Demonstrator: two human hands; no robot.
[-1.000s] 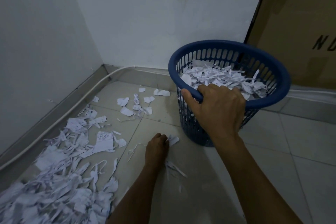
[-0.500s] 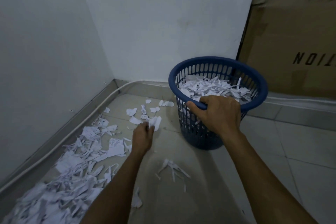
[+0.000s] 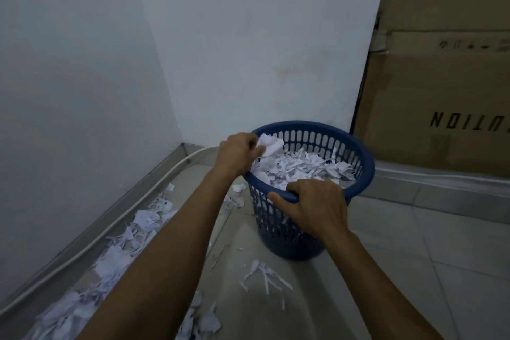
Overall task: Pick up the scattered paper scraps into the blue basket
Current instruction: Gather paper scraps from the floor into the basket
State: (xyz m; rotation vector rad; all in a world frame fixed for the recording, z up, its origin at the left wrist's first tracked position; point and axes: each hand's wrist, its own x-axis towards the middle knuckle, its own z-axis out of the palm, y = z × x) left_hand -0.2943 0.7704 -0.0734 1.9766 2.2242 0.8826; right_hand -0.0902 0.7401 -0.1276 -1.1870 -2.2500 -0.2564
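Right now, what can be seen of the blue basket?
The blue basket is round, seemingly plastic, with a smooth rolled rim over slotted walls tapering downward. It stands upright on the tiled floor near the room's corner, roughly filled with white paper scraps. The right hand grips its near rim, fingers curled inside; the left hand holds a crumpled scrap over its left edge.

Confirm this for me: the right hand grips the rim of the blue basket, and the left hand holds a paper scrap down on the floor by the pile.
Wrong in one respect. The head view shows the left hand holding its paper scrap up over the blue basket, not down on the floor. The right hand does grip the near rim.
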